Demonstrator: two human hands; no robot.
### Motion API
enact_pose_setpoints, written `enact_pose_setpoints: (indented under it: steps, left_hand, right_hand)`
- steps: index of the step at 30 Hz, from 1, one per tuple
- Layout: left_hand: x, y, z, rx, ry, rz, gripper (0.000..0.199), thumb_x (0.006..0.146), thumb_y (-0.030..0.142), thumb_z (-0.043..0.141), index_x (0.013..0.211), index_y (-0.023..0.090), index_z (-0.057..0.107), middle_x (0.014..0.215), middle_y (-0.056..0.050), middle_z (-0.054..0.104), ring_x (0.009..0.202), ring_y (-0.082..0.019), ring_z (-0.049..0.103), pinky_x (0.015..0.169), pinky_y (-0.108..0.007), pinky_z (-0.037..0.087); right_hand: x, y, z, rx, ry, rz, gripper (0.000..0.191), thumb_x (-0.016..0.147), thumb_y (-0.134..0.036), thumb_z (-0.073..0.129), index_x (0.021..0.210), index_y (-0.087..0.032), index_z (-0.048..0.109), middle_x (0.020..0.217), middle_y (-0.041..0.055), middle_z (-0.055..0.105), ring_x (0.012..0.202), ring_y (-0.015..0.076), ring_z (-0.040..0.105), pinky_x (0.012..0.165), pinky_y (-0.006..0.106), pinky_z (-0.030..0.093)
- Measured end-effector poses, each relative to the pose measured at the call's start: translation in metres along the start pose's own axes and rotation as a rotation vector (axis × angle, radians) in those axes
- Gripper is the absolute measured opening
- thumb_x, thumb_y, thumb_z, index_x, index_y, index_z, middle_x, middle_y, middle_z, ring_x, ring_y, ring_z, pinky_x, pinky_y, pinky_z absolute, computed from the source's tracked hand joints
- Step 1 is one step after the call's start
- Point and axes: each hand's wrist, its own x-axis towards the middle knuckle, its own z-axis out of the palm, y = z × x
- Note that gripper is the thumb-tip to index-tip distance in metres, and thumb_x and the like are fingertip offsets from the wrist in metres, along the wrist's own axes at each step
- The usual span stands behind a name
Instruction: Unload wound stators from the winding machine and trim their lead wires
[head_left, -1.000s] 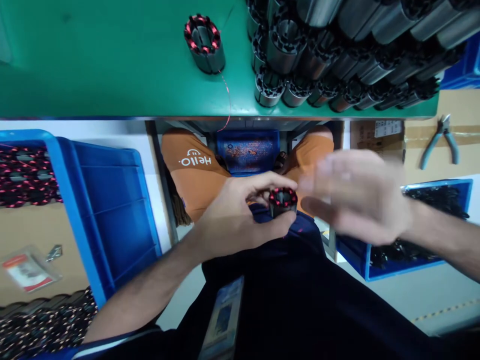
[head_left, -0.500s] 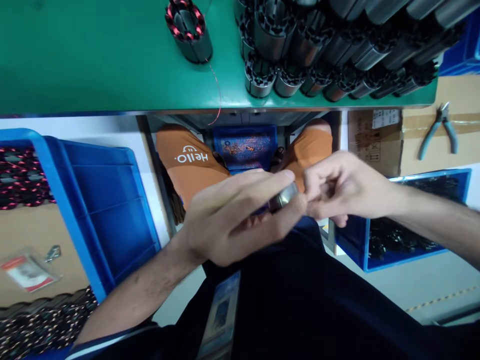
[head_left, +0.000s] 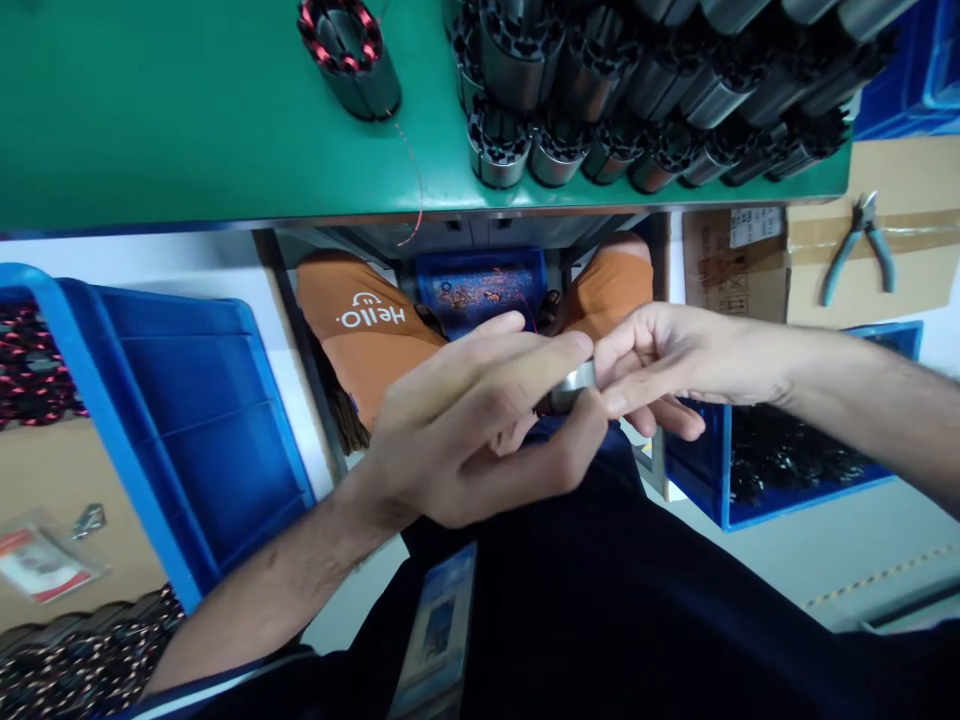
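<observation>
Held stator [head_left: 577, 379] in left hand [head_left: 480, 420]

The green bench [head_left: 187, 120] carries rows of stator cores [head_left: 521, 75]; a blue crate [head_left: 202, 420] stands at left. Over the person's lap, the left thumb and fingers grasp the held stator. The right hand [head_left: 660, 365] has fingertips bunched at its end, any grip unclear. Pliers [head_left: 867, 217] lie at right. A red-wound stator [head_left: 365, 92] trails thin wire [head_left: 418, 175].
</observation>
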Motion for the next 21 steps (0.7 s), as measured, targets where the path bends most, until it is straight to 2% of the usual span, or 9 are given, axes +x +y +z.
enact_pose_setpoints:
  steps: [2,4,6,8,11,14,16,18,21]
  left_hand:
    - [0.002,0.002,-0.001,0.046,-0.044,0.027,0.023,0.108,0.014,0.082,0.128,0.025,0.082,0.13,-0.005,0.091,0.117,-0.021,0.09,0.12,-0.038,0.075]
    - [0.004,0.005,-0.003,-0.026,-0.113,-0.182,0.023,0.107,0.025,0.084,0.129,0.024,0.081,0.121,-0.003,0.092,0.105,-0.021,0.091,0.102,-0.032,0.078]
    - [0.005,0.008,-0.004,-0.217,-0.209,-0.469,0.028,0.104,0.029,0.087,0.13,0.025,0.079,0.114,0.0,0.091,0.095,-0.019,0.09,0.089,-0.027,0.076]
    - [0.004,0.009,-0.004,-0.365,-0.214,-0.581,0.03,0.104,0.025,0.089,0.132,0.025,0.078,0.117,0.0,0.091,0.098,-0.018,0.089,0.09,-0.027,0.075]
    - [0.0,0.005,-0.004,-0.286,-0.097,-0.444,0.022,0.111,0.023,0.087,0.131,0.028,0.079,0.131,-0.004,0.089,0.116,-0.02,0.088,0.102,-0.033,0.075]
    - [-0.002,0.001,-0.002,-0.144,-0.027,-0.259,0.015,0.111,0.019,0.088,0.12,0.029,0.081,0.132,-0.002,0.087,0.115,-0.018,0.087,0.117,-0.035,0.073]
    - [-0.002,0.0,-0.001,-0.074,0.003,-0.095,0.019,0.105,0.011,0.089,0.115,0.026,0.083,0.129,-0.002,0.087,0.112,-0.019,0.088,0.125,-0.037,0.071]
    - [-0.001,0.001,-0.001,-0.035,-0.004,0.005,0.025,0.103,0.006,0.088,0.116,0.027,0.085,0.128,-0.001,0.089,0.115,-0.02,0.09,0.123,-0.038,0.073]
    - [0.0,0.005,-0.002,-0.032,-0.084,-0.128,0.022,0.106,0.023,0.092,0.126,0.027,0.085,0.12,-0.001,0.091,0.107,-0.022,0.092,0.099,-0.031,0.078]
  right_hand:
    - [0.002,-0.002,0.01,-0.182,0.102,-0.137,0.045,0.101,-0.063,0.096,0.089,-0.022,0.083,0.069,-0.002,0.076,0.046,0.0104,0.06,0.043,0.025,0.048]
    - [-0.003,-0.01,0.018,-0.376,0.252,-0.273,0.047,0.099,-0.057,0.099,0.076,-0.024,0.073,0.065,-0.0051,0.068,0.052,0.009,0.054,0.049,0.025,0.047]
    - [-0.01,-0.021,0.022,-0.519,0.352,-0.338,0.051,0.096,-0.047,0.103,0.067,-0.025,0.068,0.059,-0.0064,0.054,0.053,0.0084,0.04,0.048,0.026,0.037]
    - [-0.019,-0.028,0.019,-0.643,0.421,-0.426,0.048,0.091,-0.043,0.108,0.067,-0.026,0.07,0.058,-0.0058,0.052,0.054,0.0087,0.037,0.046,0.027,0.031]
    - [-0.024,-0.027,0.005,-0.532,0.426,-0.461,0.042,0.085,-0.051,0.113,0.08,-0.025,0.08,0.081,-0.0009,0.075,0.066,0.0107,0.063,0.052,0.023,0.051]
    - [-0.016,-0.014,-0.005,-0.136,0.226,-0.193,0.047,0.094,-0.064,0.104,0.092,-0.02,0.087,0.091,0.0064,0.084,0.069,0.0162,0.076,0.053,0.025,0.063]
    - [-0.007,-0.004,-0.004,0.003,0.086,-0.053,0.049,0.099,-0.068,0.099,0.096,-0.019,0.09,0.085,0.0071,0.085,0.058,0.0154,0.074,0.045,0.024,0.058]
    - [-0.001,0.001,0.003,-0.004,0.026,-0.061,0.046,0.101,-0.066,0.096,0.096,-0.021,0.089,0.078,0.0038,0.083,0.048,0.0125,0.067,0.041,0.023,0.051]
    - [-0.001,-0.003,0.016,-0.264,0.219,-0.267,0.042,0.097,-0.057,0.102,0.079,-0.025,0.081,0.066,-0.004,0.073,0.048,0.0099,0.059,0.043,0.024,0.051]
